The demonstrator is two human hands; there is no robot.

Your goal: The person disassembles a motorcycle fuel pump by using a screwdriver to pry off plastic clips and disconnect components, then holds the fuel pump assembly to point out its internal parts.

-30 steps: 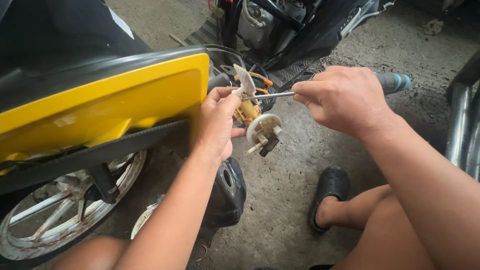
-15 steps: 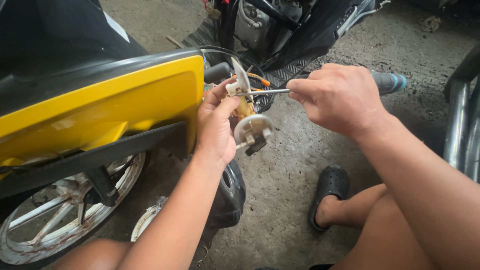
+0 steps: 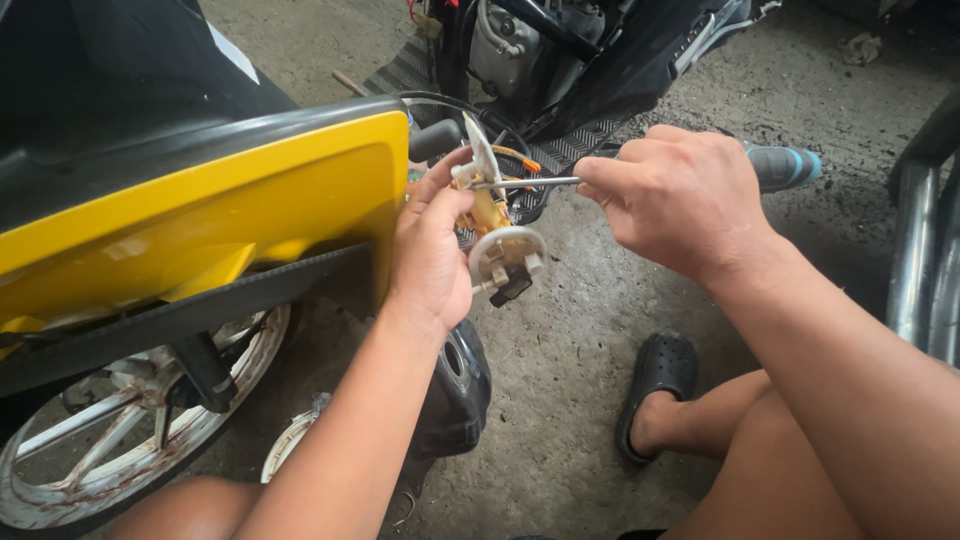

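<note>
We are closing our left hand [image 3: 432, 262] around a small pump assembly [image 3: 497, 235], its grip wrapped on the yellowish body while the round white flange and a black plug are hanging just below our fingers. We are clenching our right hand [image 3: 672, 200] in a full grip on a screwdriver [image 3: 640, 175], whose metal shaft is pointing left and touching the top of the assembly, and whose grey and blue handle is sticking out behind our knuckles. Orange wires are trailing from the part. Just to the left we are working beside a yellow scooter panel [image 3: 215, 215], above a spoked wheel [image 3: 120, 430]. Our foot in a black clog [image 3: 660, 375] is resting on the concrete floor [image 3: 570, 380].
</note>
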